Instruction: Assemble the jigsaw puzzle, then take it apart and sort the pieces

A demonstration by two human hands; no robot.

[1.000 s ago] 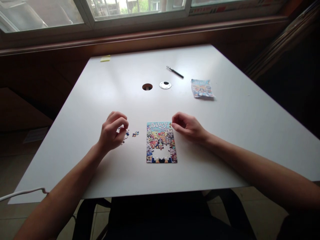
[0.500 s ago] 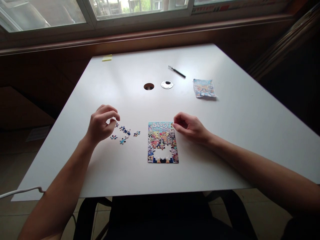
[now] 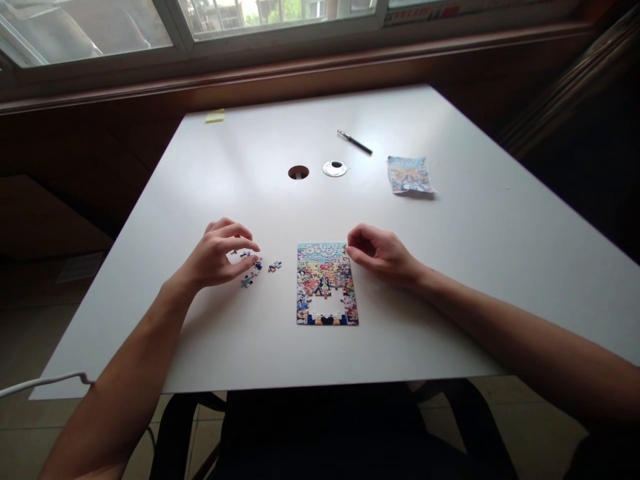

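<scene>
A jigsaw puzzle with a crowded cartoon picture lies flat in front of me, with a white gap in its lower middle. My right hand is closed, thumb and curled fingers pinched at the puzzle's upper right edge. To the left, several loose puzzle pieces are scattered on the table. Over them hovers my left hand, thumb and fingers apart, hiding part of the group. One small cluster of pieces lies between that hand and the puzzle.
On the white table, a crumpled printed wrapper lies at the right. A black pen, a metal cover and a round cable hole are farther back. A yellow sticky note is at the far left corner.
My left hand has moved right and slightly down over the loose pieces, with its fingers stretching out. My right hand and the puzzle have stayed in place.
</scene>
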